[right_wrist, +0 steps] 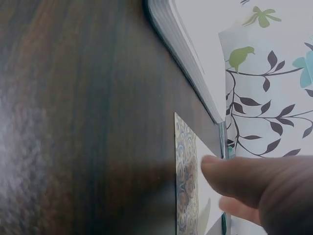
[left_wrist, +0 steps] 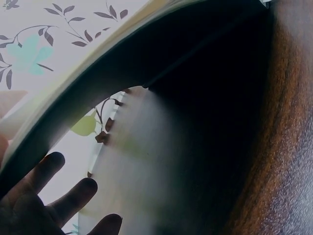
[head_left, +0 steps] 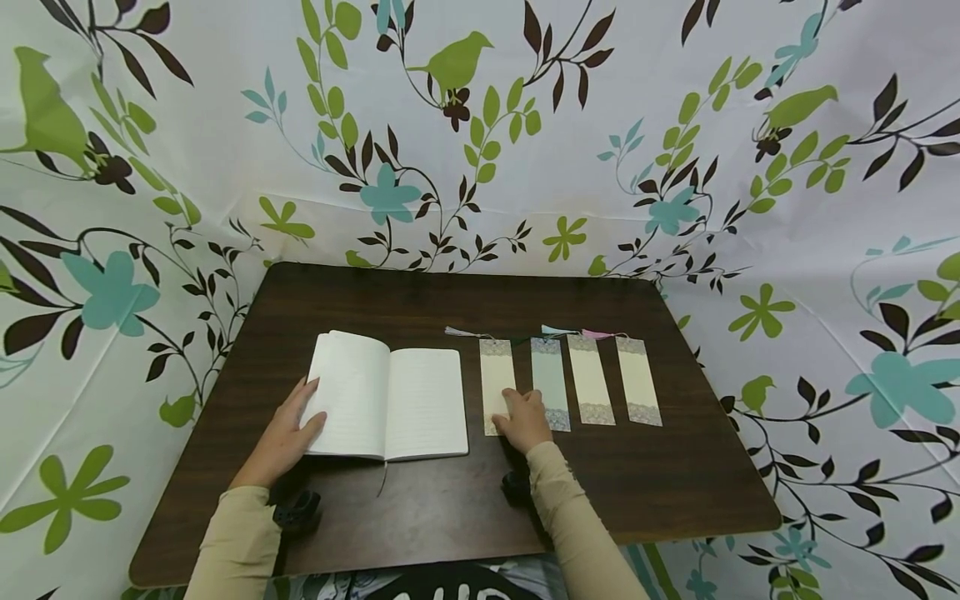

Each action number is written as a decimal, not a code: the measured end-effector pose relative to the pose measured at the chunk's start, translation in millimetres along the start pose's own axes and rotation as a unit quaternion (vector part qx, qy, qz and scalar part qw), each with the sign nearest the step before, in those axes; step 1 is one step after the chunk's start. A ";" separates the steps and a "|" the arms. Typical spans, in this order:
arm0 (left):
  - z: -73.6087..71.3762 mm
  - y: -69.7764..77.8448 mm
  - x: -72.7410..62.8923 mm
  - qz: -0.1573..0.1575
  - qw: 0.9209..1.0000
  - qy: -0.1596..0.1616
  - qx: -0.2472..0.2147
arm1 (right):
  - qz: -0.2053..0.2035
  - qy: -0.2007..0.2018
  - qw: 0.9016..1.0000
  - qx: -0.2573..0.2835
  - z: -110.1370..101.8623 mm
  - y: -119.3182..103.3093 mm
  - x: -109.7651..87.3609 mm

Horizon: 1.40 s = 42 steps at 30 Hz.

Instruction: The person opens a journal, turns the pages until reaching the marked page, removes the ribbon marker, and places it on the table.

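Observation:
An open notebook (head_left: 427,400) with blank-looking pages lies on the dark wooden table (head_left: 450,517). My left hand (head_left: 281,437) holds its left side, thumb over the page and fingers beneath. In the left wrist view that side is raised off the table, its dark underside (left_wrist: 112,63) above several spread fingers (left_wrist: 73,198). My right hand (head_left: 527,421) is over the lower part of the leftmost cream bookmark (head_left: 497,362), which lies flat with a patterned end (right_wrist: 186,181). The thumb (right_wrist: 230,176) is over that bookmark; whether it touches is unclear.
To the right lie a pale green bookmark (head_left: 547,371) and two cream bookmarks, one in the middle (head_left: 591,375) and one at the far right (head_left: 639,379). Tassels extend from their top ends. A patterned cloth (head_left: 480,225) hangs behind the table.

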<state>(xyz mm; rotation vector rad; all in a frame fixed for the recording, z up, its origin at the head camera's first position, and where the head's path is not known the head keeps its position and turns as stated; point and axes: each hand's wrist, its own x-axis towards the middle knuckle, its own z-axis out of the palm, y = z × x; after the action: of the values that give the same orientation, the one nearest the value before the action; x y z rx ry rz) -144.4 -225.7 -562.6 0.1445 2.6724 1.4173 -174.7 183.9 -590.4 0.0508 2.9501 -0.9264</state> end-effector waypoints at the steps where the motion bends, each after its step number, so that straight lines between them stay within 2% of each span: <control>1: 0.1 0.8 0.2 -0.001 1.000 -0.001 0.000 | 0.002 0.005 1.000 0.005 0.2 -0.2 0.0; 5: 0.1 4.6 0.5 -0.003 1.000 -0.002 0.001 | -0.003 0.036 0.999 0.007 1.5 -3.1 1.0; 8: -0.1 5.7 0.6 -0.006 1.000 -0.003 0.001 | -0.038 0.048 0.998 -0.004 5.2 -9.0 2.1; 11: -0.4 6.1 0.9 -0.006 1.000 -0.002 -0.002 | -0.102 0.026 0.994 -0.017 11.2 -17.0 2.0; 15: -1.9 7.7 2.6 -0.003 1.000 0.001 -0.008 | -0.188 -0.029 0.981 -0.030 19.5 -28.6 -1.1; 19: -4.0 13.6 2.8 0.003 1.000 0.000 -0.003 | -0.231 -0.058 0.971 -0.025 23.7 -40.4 -5.8; 24: -4.8 32.3 1.9 0.025 1.000 -0.005 -0.012 | -0.238 -0.067 0.969 -0.029 25.9 -48.0 -9.9; 28: 1.2 52.8 3.3 0.042 0.996 -0.029 -0.068 | -0.218 -0.074 0.973 -0.004 26.6 -47.7 -10.1; 31: 11.8 66.7 6.4 0.073 0.987 -0.064 -0.130 | -0.200 -0.075 0.976 0.036 26.7 -44.5 -8.6; 33: 21.0 73.8 9.5 0.096 0.980 -0.091 -0.150 | -0.186 -0.071 0.977 0.073 26.4 -42.7 -7.5; 36: 38.9 80.0 12.5 0.126 0.981 -0.108 -0.104 | -0.168 -0.066 0.973 0.141 25.9 -41.0 -5.0; 39: 61.5 82.0 14.2 0.132 0.985 -0.113 -0.012 | -0.140 -0.061 0.965 0.214 24.9 -39.7 -3.0; 42: 84.8 83.0 14.2 0.125 0.980 -0.128 0.082 | -0.123 -0.043 0.959 0.252 23.8 -38.1 -1.3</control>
<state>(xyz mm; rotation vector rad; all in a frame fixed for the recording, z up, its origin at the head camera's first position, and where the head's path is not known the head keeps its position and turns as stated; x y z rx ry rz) -143.6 -108.0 -541.8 0.6534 2.6183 1.1393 -174.2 138.9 -588.1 -0.3347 2.6016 -1.6434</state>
